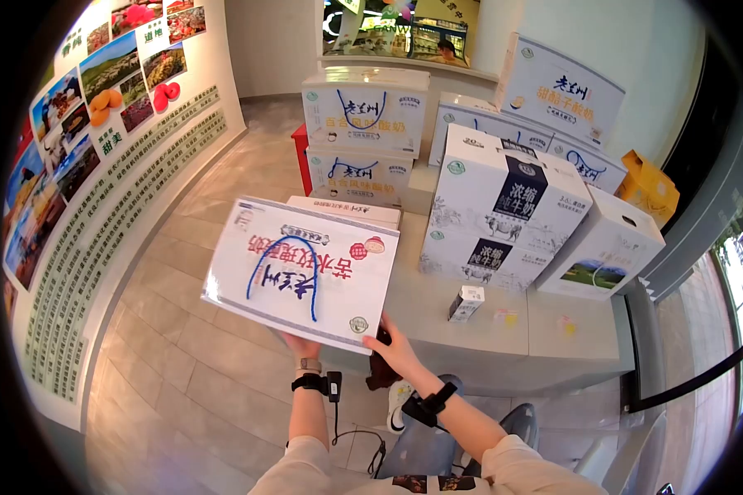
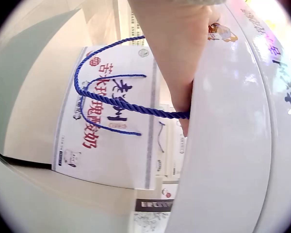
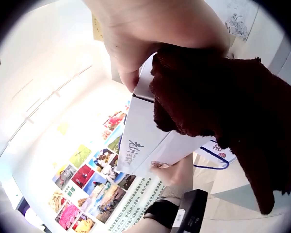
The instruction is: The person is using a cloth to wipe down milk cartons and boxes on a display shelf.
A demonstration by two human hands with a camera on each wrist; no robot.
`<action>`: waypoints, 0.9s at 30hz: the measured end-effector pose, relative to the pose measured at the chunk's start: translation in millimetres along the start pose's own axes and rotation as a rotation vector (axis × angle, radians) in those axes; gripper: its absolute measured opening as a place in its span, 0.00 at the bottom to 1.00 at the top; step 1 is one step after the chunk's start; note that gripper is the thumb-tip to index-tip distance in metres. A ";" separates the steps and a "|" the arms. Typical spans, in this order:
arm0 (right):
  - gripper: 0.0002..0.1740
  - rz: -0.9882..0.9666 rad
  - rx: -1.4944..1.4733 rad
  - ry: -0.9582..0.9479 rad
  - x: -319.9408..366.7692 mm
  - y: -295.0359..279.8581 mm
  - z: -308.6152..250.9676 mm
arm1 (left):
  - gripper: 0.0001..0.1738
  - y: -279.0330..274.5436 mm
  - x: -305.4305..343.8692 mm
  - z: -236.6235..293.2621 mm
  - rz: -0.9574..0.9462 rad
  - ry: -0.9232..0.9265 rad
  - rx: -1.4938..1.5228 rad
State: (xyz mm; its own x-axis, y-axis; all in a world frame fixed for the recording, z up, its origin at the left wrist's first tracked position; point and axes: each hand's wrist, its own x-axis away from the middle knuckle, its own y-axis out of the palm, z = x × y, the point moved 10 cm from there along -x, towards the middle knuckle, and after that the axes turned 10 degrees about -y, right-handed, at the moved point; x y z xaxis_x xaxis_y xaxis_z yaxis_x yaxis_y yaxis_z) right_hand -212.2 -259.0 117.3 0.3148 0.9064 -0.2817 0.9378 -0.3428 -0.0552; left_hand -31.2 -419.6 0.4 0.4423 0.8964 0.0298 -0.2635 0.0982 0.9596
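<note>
Head view gives me the person's left grip (image 1: pixel 301 345) under the near long edge of a white rectangular carton with blue rope handle (image 1: pixel 330 289); its fingers are mostly hidden, so I cannot tell their closing. Right grip (image 1: pixel 398 351) pinches the carton's near right corner and also holds a dark brown soft cloth (image 1: pixel 381 373). Carton lies ahead of both grips, its long axis going across, left end farther, with its print upside down. Beyond, to the right, white worktop (image 1: pixel 487 338) carries stacked white cartons (image 1: pixel 504 206).
</note>
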 end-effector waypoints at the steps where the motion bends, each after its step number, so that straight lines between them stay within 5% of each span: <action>1: 0.43 0.007 0.046 -0.026 9.9 -2.1 -14.0 | 0.40 -6.8 3.7 4.1 0.005 0.027 -0.050; 12: 0.39 0.195 -0.160 -0.031 132.0 -76.9 -177.4 | 0.35 27.9 101.3 -14.9 -0.028 -0.201 -0.316; 17: 0.38 0.401 -0.155 -0.053 219.9 -122.8 -232.4 | 0.33 89.6 146.5 -46.5 -0.222 -0.365 -0.428; 24: 0.42 0.810 0.085 -0.243 367.2 -29.4 -359.3 | 0.30 199.6 197.3 -41.7 -0.714 -0.639 -0.453; 25: 0.43 0.857 0.197 -0.246 286.6 -20.5 -332.1 | 0.29 210.3 143.2 -47.5 -0.764 -0.691 -0.427; 27: 0.43 0.988 0.264 -0.227 311.4 21.8 -343.2 | 0.24 274.2 185.4 -34.5 -0.826 -0.758 -0.427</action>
State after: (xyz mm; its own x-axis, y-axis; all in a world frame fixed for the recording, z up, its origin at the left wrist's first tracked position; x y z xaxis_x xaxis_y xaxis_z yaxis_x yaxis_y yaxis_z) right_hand -43.4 100.5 357.1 0.8629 0.1353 -0.4870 0.2079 -0.9732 0.0980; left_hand -51.0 -211.6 259.3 0.9662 0.0260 -0.2565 0.1381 0.7879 0.6002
